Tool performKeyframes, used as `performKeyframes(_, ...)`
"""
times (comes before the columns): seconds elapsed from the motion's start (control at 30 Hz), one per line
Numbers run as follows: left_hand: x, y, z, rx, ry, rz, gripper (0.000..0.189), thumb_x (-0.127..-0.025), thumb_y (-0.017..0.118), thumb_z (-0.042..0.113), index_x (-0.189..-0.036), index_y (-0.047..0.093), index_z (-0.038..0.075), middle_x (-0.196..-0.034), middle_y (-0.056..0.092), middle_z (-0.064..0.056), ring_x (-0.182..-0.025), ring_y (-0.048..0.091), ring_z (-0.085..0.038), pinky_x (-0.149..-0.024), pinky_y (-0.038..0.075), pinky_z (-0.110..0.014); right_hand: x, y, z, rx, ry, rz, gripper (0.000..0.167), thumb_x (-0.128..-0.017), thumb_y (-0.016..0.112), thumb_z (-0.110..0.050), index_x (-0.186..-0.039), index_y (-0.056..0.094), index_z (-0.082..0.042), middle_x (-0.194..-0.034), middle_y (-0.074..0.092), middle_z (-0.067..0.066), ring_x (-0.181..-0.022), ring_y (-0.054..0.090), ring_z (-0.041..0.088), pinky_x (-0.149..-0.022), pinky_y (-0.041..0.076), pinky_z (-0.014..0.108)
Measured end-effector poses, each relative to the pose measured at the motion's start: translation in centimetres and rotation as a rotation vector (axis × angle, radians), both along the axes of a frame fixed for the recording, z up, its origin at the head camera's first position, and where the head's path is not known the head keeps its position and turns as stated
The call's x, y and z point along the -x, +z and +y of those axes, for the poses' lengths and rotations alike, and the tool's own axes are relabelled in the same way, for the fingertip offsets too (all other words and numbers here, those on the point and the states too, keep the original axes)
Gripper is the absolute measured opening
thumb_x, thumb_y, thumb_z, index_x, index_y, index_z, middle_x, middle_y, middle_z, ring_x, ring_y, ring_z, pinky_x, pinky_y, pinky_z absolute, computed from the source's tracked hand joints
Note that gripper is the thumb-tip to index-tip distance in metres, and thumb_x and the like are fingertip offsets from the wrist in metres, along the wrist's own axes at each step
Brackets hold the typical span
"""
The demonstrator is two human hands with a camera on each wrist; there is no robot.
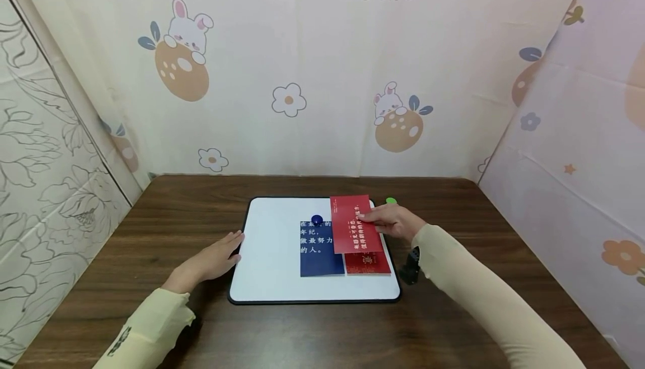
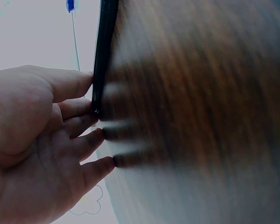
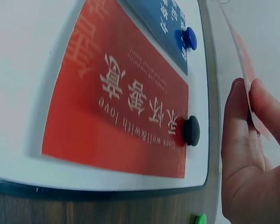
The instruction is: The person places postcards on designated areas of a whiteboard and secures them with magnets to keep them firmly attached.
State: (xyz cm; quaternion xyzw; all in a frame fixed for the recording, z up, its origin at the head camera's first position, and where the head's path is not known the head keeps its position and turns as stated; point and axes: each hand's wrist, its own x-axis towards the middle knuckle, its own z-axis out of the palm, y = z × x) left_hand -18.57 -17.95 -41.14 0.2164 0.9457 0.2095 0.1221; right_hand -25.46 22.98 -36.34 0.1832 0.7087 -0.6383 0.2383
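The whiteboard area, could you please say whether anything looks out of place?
The green button perhaps: it lies on the table beside the whiteboard, whereas the blue button and black button sit on it.

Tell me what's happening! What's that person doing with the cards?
The person's right grip pinches a red card, held up off the whiteboard. Their left grip touches the board's left edge. A blue card lies on the board with a blue button at its top edge, and beside it is a second red card with a black button. A green button sits off the board, on the table.
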Motion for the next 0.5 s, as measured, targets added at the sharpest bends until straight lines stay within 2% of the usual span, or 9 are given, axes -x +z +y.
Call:
performKeyframes(0.2,-0.1,0.1,0.0,-0.01,-0.002,-0.004,0.053,-0.097,0.051,0.008,-0.142,0.032,-0.013,-0.147,0.027,-0.032,-0.136,0.023,-0.046,-0.108,0.023,-0.057,0.2,0.0,-1.2,-0.018,0.0,-0.008,0.052,-0.089,0.069,-0.017,-0.132,0.052,0.004,-0.091,0.068,0.009,-0.078,0.068,0.02,-0.065,0.052,0.022)
performKeyframes(0.5,0.1,0.0,-0.1,-0.017,-0.006,-0.002,0.053,-0.097,0.051,0.008,-0.142,0.032,-0.013,-0.148,0.027,-0.032,-0.136,0.023,-0.046,-0.108,0.023,-0.057,0.5,-0.5,-3.1,-0.024,-0.009,-0.015,0.05,-0.087,0.071,-0.015,-0.131,0.054,0.003,-0.113,0.064,0.018,-0.087,0.067,0.026,-0.08,0.055,0.035)
